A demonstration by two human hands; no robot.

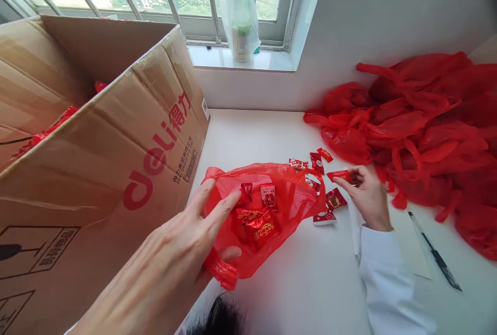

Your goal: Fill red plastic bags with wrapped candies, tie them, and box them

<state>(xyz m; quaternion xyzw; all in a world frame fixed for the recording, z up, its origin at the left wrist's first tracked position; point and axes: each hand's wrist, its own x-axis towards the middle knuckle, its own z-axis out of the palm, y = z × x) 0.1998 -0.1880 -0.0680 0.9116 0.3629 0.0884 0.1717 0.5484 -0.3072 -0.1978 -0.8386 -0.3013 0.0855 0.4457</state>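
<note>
The open-mouthed red bag (294, 198), with wrapped sweets (266, 225) inside, lies to the left of the right grip (367, 190), which is closed in a narrow fingertip pinch on a small red packet (338, 175) whose long axis runs roughly sideways, toward the bag. The left grip (182, 236) is nearer, spread wide and touching the bag's left side. Loose packets (336, 199) rest on the desk (306, 283) just left of the right grip; a heap of red bags (427, 117) lies beyond and right of it, and a carton (155, 133) stands left of the left grip.
</note>
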